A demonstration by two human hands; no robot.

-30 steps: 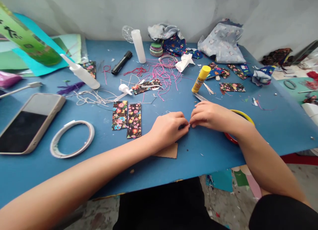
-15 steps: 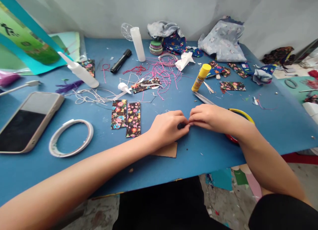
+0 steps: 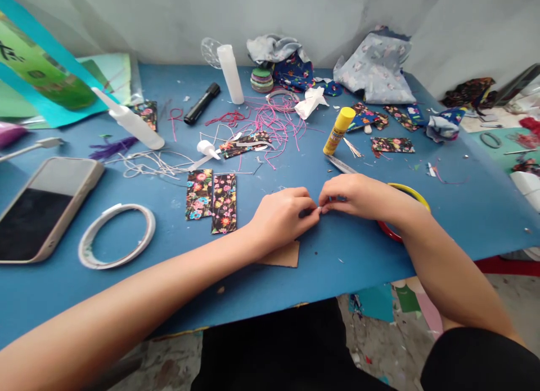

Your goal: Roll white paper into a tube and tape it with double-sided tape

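My left hand (image 3: 289,214) and my right hand (image 3: 348,195) meet fingertip to fingertip just above the blue table. Both are closed in a pinch on something tiny and pale between them, too small to name. Under my left wrist a piece of brown cardboard (image 3: 282,255) is partly covered. Two flower-patterned fabric-covered pieces, one on the left (image 3: 199,194) and one on the right (image 3: 224,204), lie side by side left of my left hand. Scissors with a red and yellow handle (image 3: 411,195) lie beneath my right forearm, their blades pointing to the back left.
A yellow glue stick (image 3: 338,131) stands behind my right hand. Tangled pink cord (image 3: 276,121), a white squeeze bottle (image 3: 137,126) and a black marker (image 3: 202,104) lie farther back. At left are a tape roll (image 3: 84,250) and a phone (image 3: 46,205). Cloth scraps (image 3: 373,64) sit by the wall.
My right hand's fingers have shifted slightly and lifted, with a small gap showing between them. My left hand keeps its pinch. The whole view has moved a little.
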